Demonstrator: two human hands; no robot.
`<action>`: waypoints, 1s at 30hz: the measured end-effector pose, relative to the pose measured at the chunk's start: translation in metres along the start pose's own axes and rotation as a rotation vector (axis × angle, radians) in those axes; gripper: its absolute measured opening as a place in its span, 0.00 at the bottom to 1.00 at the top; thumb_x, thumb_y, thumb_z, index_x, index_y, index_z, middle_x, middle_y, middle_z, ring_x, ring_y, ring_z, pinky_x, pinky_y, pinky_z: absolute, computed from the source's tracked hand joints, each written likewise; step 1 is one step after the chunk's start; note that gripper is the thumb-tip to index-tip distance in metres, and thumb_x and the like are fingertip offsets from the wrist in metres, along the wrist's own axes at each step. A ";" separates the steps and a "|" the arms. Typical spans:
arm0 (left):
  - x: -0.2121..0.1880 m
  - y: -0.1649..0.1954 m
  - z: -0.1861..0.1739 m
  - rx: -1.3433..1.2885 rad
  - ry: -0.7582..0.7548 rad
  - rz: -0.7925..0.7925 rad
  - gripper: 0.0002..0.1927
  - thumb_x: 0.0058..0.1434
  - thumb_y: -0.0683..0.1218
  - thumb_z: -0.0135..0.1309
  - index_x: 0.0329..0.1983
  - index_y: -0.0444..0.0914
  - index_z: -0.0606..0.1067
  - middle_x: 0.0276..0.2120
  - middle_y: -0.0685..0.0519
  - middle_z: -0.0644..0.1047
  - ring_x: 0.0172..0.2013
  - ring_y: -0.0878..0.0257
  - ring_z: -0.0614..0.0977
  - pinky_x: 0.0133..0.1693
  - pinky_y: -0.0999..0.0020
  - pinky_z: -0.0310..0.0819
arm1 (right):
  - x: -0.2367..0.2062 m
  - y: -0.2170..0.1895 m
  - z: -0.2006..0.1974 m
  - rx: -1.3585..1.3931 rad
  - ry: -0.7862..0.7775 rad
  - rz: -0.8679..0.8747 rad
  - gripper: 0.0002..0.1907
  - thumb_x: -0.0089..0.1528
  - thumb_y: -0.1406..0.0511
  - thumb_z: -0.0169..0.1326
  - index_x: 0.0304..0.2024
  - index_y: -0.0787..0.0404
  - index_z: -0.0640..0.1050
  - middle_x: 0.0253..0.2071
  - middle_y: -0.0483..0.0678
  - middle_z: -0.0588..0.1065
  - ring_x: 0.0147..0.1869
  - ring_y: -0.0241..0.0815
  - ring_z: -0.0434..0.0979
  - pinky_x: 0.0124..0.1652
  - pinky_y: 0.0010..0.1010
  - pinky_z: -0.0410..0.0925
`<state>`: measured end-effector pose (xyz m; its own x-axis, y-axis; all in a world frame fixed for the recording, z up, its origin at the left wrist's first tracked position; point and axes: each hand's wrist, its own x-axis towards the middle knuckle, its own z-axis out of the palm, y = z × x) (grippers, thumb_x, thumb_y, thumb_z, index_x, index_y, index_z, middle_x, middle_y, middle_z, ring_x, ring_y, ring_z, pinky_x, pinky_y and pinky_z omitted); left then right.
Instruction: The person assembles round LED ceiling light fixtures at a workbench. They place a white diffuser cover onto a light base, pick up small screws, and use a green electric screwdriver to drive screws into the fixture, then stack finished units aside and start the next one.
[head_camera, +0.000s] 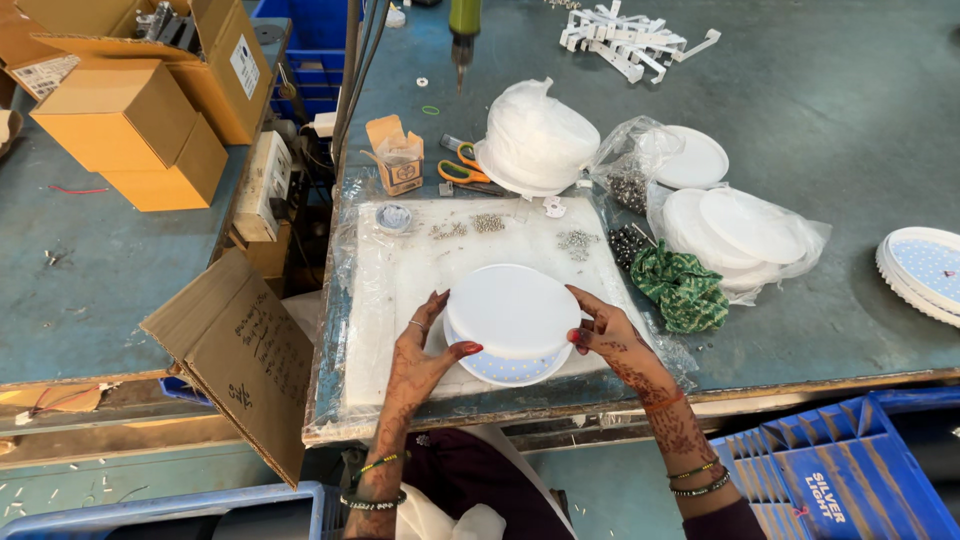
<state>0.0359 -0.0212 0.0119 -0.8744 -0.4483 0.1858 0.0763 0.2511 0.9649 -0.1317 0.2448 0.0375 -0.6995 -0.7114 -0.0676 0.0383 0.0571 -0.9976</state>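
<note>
Holding the round white cover (512, 310) over the light base (505, 368) on the white mat (400, 290), I have my left hand (425, 350) and right hand (605, 335) clamped on its rim. Uneven pressure could seat it crooked, or slide it into the loose screws (488, 224).

Both hands carry dark henna patterns running from the fingers down the forearms, and the nails are painted red. The left hand (425, 345) wears a thin ring on one finger, with green and dark beaded bangles at the wrist. The right hand (610, 335) has a reddish thread and similar beaded bangles further down the forearm.
</note>
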 end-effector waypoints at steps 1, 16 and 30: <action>-0.002 -0.003 -0.003 0.021 -0.012 0.043 0.50 0.42 0.51 0.75 0.68 0.36 0.67 0.68 0.42 0.70 0.72 0.50 0.64 0.70 0.54 0.55 | 0.001 0.002 0.000 -0.024 0.030 0.022 0.43 0.53 0.69 0.66 0.71 0.61 0.66 0.54 0.42 0.73 0.36 0.29 0.68 0.30 0.23 0.62; -0.007 0.001 -0.017 0.218 -0.181 -0.021 0.47 0.35 0.52 0.73 0.65 0.47 0.74 0.73 0.54 0.65 0.71 0.53 0.67 0.66 0.55 0.66 | -0.012 0.018 0.000 -0.521 0.077 -0.158 0.49 0.49 0.64 0.72 0.71 0.55 0.67 0.51 0.45 0.65 0.41 0.31 0.71 0.40 0.24 0.72; 0.010 0.001 0.012 0.358 -0.017 -0.212 0.41 0.45 0.54 0.73 0.61 0.37 0.71 0.57 0.42 0.76 0.57 0.51 0.80 0.58 0.58 0.75 | -0.006 -0.004 0.010 -0.372 0.085 0.036 0.39 0.56 0.58 0.65 0.67 0.61 0.69 0.58 0.51 0.70 0.44 0.39 0.79 0.35 0.28 0.77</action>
<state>0.0213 -0.0150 0.0123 -0.8609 -0.5085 -0.0157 -0.2748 0.4388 0.8555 -0.1210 0.2419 0.0422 -0.7597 -0.6446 -0.0859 -0.1865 0.3424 -0.9208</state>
